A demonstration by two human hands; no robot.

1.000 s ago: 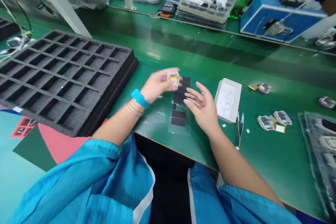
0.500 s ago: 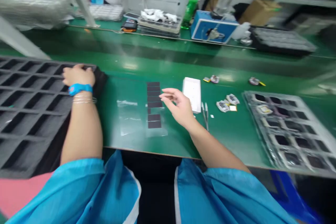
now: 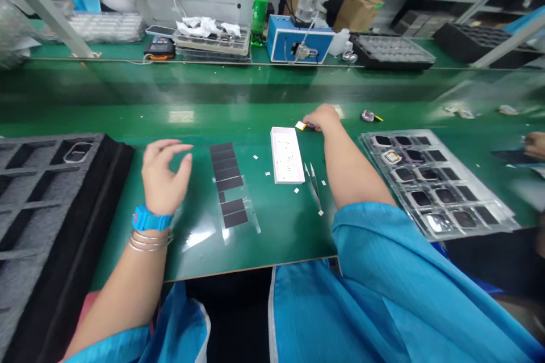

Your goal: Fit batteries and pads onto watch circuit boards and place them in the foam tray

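Head view shows that the left hand [image 3: 166, 174] has left the foam tray [image 3: 97, 150], where a pale-rimmed piece [image 3: 77, 152] now sits in the corner pocket, so this piece is probably put away; the left fingers are spread and hold nothing, with the black strips [image 3: 225, 173] to their right. Meanwhile the right hand [image 3: 326, 118] has moved farther over the tabletop [image 3: 264, 238]: the yellow-edged part [image 3: 300, 125] lies just left of its fingers, and whether they grip it I cannot tell
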